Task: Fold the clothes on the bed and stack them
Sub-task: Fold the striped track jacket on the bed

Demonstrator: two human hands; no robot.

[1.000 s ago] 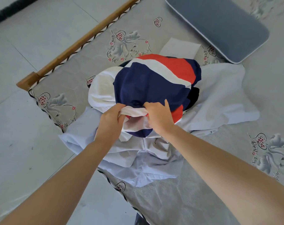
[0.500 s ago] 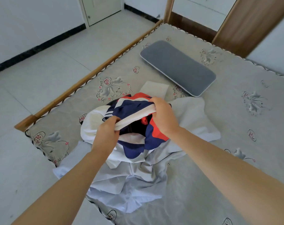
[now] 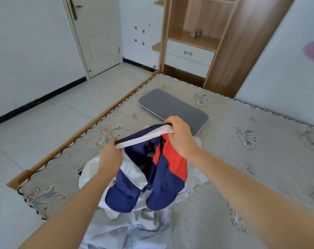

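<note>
The shorts (image 3: pixel 152 169), navy, red and white, hang in the air over the near left part of the bed (image 3: pixel 242 177), held by their white waistband. The left hand (image 3: pixel 110 157) pinches the band's near-left end and the right hand (image 3: pixel 179 135) grips its far-right end, higher up, so the band runs slantwise between them while both legs dangle straight down below the hands. Under the shorts lies a heap of pale clothes (image 3: pixel 134 227), seemingly unfolded. A grey pad (image 3: pixel 172 108) lies farther off, just beyond the right hand.
</note>
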